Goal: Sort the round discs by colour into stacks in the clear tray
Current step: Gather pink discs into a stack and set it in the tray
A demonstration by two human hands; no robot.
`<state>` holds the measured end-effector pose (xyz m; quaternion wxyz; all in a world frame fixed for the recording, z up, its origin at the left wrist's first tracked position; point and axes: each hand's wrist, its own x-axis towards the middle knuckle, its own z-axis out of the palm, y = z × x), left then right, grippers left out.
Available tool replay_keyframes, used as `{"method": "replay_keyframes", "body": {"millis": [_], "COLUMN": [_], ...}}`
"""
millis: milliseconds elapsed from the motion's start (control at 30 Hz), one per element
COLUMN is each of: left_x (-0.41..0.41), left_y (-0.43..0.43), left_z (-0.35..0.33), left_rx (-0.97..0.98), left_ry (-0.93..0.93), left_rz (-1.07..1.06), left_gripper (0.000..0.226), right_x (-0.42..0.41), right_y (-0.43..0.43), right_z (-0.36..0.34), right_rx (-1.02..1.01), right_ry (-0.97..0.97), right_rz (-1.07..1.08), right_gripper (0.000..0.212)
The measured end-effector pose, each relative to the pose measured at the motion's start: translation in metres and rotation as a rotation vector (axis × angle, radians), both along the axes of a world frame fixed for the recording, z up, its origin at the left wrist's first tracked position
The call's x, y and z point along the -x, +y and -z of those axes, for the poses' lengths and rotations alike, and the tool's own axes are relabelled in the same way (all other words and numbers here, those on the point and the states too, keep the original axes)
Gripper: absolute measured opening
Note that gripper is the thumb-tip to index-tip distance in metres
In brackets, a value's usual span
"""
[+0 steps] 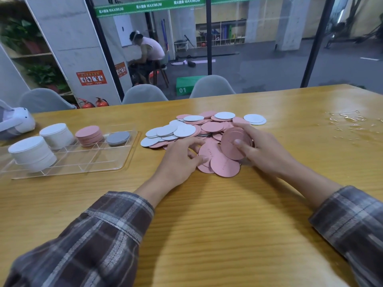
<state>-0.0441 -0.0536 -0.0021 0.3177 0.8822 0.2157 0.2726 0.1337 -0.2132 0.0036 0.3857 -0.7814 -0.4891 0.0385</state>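
Your right hand (264, 151) pinches a small stack of pink discs (232, 139), thumb across the front face and fingers curled behind. The stack is tipped up on edge above the table (207, 224). Your left hand (181, 161) is spread and relaxed, fingertips resting on the flat pink discs (224, 165) just beside that stack; no closed hold visible. Both hands work at the near edge of the loose pile of white and pink discs (186, 129). Two white discs (255, 119) lie just off its right end. The pile's left edge sits just beside the right rim of the clear tray (129, 156), with only a narrow strip of wood between. In the tray's far row, left to right: tall white stack (57, 135), pink stack (89, 134), low grey stack (118, 138). A second tall white stack (31, 153) stands at the near left. The near compartments on the right show bare. There is broad bare wood between your forearms and toward you. Far right is a clear glossy patch (352, 121); cannot tell liquid or film. A white object (14, 123) sits beyond the tray's left corner.
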Motion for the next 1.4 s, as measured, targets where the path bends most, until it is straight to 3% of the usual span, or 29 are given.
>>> {"method": "replay_keyframes", "body": {"millis": [200,533,667,867,1000,1100,1267,1400], "left_x": [0.0,-0.001,-0.004,-0.009,-0.011,-0.011,-0.008,-0.007], "left_y": [0.005,0.009,-0.001,-0.008,-0.015,-0.012,-0.009,-0.005], "left_z": [-0.004,-0.006,-0.004,0.002,0.0,0.002,0.01,0.009], "left_rx": [0.071,0.186,0.242,0.27,0.309,0.191,-0.093,-0.128], "left_ry": [-0.063,-0.234,-0.206,-0.207,-0.231,-0.2,0.063,0.135], "left_rz": [-0.067,-0.082,0.005,-0.04,-0.019,-0.023,0.046,0.13], "left_gripper": [0.008,0.014,0.012,0.014,0.015,0.02,0.038,0.034], "right_x": [0.0,0.004,0.01,0.014,0.014,0.015,0.012,0.009], "right_y": [0.002,0.005,0.008,0.014,0.011,0.009,0.01,0.009], "right_z": [0.0,0.003,0.002,0.004,0.004,0.002,0.002,0.003], "right_rx": [-0.063,-0.088,-0.116,-0.12,-0.053,-0.048,-0.088,-0.082], "right_ry": [0.024,0.084,0.114,0.252,0.109,0.068,0.054,0.062], "right_rz": [0.01,-0.014,-0.071,-0.118,-0.145,-0.13,-0.055,-0.025], "right_gripper": [0.048,0.045,0.043,0.038,0.051,0.052,0.049,0.05]}}
